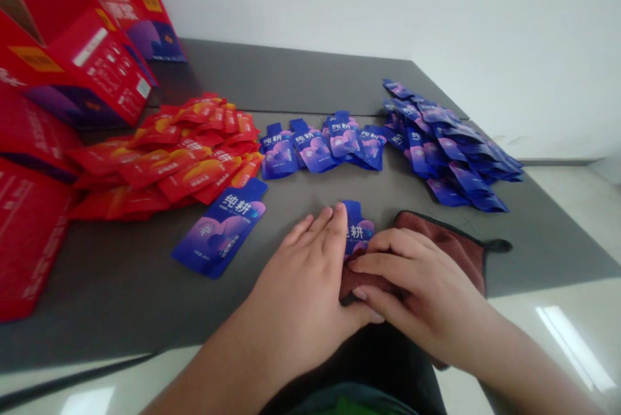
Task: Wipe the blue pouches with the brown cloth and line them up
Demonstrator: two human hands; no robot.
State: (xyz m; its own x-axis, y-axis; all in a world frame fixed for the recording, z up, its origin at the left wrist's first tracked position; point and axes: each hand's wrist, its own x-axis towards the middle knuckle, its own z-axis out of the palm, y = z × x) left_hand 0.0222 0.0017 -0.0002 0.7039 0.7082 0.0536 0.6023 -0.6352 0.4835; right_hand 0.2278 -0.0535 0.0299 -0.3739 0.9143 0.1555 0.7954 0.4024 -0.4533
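Right hand [417,289] pinches brown towel [439,244] against blue sachet [358,229], open left hand [301,286] touching it.

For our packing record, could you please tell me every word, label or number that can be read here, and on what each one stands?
"纯耕" on the large blue sachet.
"纯耕" on the row of blue sachets.
"耕", with the character before it partly hidden, on the blue sachet beside the right hand and brown cloth.
The print on the red sachets and red carton is too small or blurred to read.

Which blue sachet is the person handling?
The blue sachet between the left hand and right hand, against the brown towel; the others lie untouched on the table.
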